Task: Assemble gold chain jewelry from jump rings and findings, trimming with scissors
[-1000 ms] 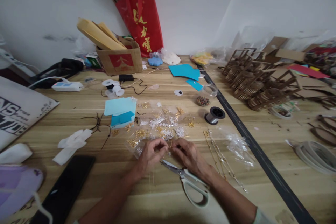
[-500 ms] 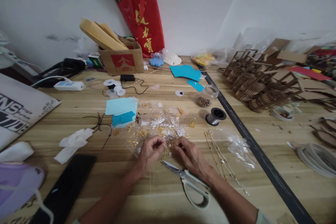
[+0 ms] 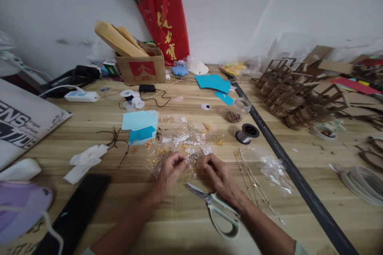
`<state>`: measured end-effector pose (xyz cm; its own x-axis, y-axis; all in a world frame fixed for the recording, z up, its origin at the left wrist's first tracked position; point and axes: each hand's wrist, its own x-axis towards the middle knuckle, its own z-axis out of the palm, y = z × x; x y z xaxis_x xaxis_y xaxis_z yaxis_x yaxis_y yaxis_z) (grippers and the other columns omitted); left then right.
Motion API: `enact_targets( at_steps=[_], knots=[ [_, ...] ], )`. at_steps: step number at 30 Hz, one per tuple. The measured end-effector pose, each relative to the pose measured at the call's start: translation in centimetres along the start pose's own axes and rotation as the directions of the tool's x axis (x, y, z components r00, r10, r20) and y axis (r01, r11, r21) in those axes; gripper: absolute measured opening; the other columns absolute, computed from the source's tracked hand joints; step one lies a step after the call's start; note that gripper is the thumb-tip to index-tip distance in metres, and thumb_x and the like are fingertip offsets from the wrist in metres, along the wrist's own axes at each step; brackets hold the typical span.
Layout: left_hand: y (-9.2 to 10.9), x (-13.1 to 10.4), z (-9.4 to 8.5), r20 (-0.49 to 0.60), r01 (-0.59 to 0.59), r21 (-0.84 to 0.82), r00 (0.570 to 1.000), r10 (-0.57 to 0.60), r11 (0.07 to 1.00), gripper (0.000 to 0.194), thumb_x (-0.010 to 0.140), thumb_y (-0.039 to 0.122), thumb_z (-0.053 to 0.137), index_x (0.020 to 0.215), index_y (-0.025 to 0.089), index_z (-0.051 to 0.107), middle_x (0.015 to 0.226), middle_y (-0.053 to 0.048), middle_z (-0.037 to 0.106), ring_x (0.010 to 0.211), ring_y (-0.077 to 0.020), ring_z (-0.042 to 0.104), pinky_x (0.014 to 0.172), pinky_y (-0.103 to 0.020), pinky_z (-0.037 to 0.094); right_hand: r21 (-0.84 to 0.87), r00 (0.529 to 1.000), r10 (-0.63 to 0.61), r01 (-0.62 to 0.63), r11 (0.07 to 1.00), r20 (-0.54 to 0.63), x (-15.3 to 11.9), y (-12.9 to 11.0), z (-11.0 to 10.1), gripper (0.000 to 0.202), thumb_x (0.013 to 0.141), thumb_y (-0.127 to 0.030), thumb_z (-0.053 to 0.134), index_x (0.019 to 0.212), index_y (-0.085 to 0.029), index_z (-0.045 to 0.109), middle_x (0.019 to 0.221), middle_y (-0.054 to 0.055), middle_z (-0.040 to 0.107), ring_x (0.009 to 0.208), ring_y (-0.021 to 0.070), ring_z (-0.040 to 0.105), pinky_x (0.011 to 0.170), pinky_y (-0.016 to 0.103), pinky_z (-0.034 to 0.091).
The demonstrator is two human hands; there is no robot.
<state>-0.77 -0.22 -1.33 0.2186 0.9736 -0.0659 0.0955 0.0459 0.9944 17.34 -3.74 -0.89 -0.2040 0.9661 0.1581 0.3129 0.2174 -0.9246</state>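
My left hand is closed in a pinch over the near edge of small clear bags of gold and silver jewelry findings. What its fingertips hold is too small to make out; thin clear strands show on the table below it. My right hand faces it a short gap away, fingers curled and thumb near the fingertips; anything between them is hidden. A few tiny gold and clear pieces lie between the hands. Scissors with pale handles rest partly under my right forearm, blades pointing left, slightly apart.
Right of my hands lie gold and silver chains, a wire spool and a crumpled clear bag. A jar of beads stands farther back. On the left are blue paper sheets, white tissue and a black phone.
My right hand has shifted slightly right, widening the gap between the hands a little. My left hand stays pinched in nearly the same place. The whole view has moved slightly.
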Motion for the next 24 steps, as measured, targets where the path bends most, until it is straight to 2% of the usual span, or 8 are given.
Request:
enact_targets(
  at_steps=[5, 10, 13, 17, 24],
  knots=[
    [0.1, 0.0, 0.1, 0.106, 0.149, -0.22, 0.986, -0.129, 0.964, 0.022, 0.07, 0.035, 0.066, 0.072, 0.014, 0.061, 0.078, -0.006, 0.069, 0.072, -0.0179, 0.065, 0.069, -0.03, 0.051, 0.265, 0.997, 0.071, -0.069, 0.962, 0.004, 0.0, -0.5, 0.2, 0.024, 0.09, -0.04, 0.05, 0.08, -0.018, 0.05, 0.074, 0.001, 0.05, 0.065, 0.013, 0.048, 0.057, 0.023, 0.041],
    [-0.6, 0.0, 0.0, 0.17, 0.169, -0.274, 0.977, -0.126, 0.947, 0.022, 0.071, 0.034, 0.068, 0.073, 0.013, 0.063, 0.069, -0.004, 0.069, 0.065, -0.0159, 0.065, 0.066, -0.028, 0.051, 0.506, 0.993, 0.093, -0.119, 0.854, 0.077, 0.0, -1.1, 0.5, 0.025, 0.086, -0.043, 0.056, 0.083, -0.018, 0.054, 0.096, 0.007, 0.055, 0.076, 0.0157, 0.055, 0.057, 0.024, 0.047],
    [-0.7, 0.0, -0.1, 0.205, 0.153, -0.262, 0.974, -0.1, 0.953, 0.021, 0.073, 0.033, 0.067, 0.072, 0.012, 0.063, 0.066, -0.003, 0.069, 0.063, -0.0147, 0.063, 0.064, -0.027, 0.05, 0.566, 0.989, 0.1, -0.145, 0.812, 0.11, 0.0, -1.3, 0.5, 0.025, 0.085, -0.043, 0.058, 0.083, -0.018, 0.055, 0.104, 0.009, 0.057, 0.083, 0.018, 0.059, 0.058, 0.025, 0.049],
    [-0.6, -0.1, 0.0, 0.216, 0.16, -0.288, 0.972, -0.098, 0.944, 0.022, 0.072, 0.033, 0.069, 0.071, 0.012, 0.062, 0.064, -0.003, 0.068, 0.06, -0.0131, 0.061, 0.061, -0.025, 0.048, 0.6, 0.985, 0.112, -0.168, 0.782, 0.131, 0.1, -1.1, 0.5, 0.026, 0.084, -0.043, 0.06, 0.083, -0.018, 0.056, 0.102, 0.01, 0.061, 0.087, 0.0203, 0.061, 0.06, 0.027, 0.051],
    [0.4, -0.3, 0.3, 0.291, 0.29, -0.495, 0.944, -0.158, 0.819, 0.022, 0.071, 0.031, 0.071, 0.074, 0.011, 0.061, 0.065, -0.004, 0.067, 0.062, -0.0143, 0.062, 0.059, -0.025, 0.046, 0.633, 0.985, 0.094, -0.166, 0.756, 0.146, 0.1, -0.9, 0.5, 0.022, 0.085, -0.038, 0.061, 0.083, -0.016, 0.057, 0.095, 0.008, 0.062, 0.083, 0.018, 0.06, 0.061, 0.025, 0.051]
  ],
)
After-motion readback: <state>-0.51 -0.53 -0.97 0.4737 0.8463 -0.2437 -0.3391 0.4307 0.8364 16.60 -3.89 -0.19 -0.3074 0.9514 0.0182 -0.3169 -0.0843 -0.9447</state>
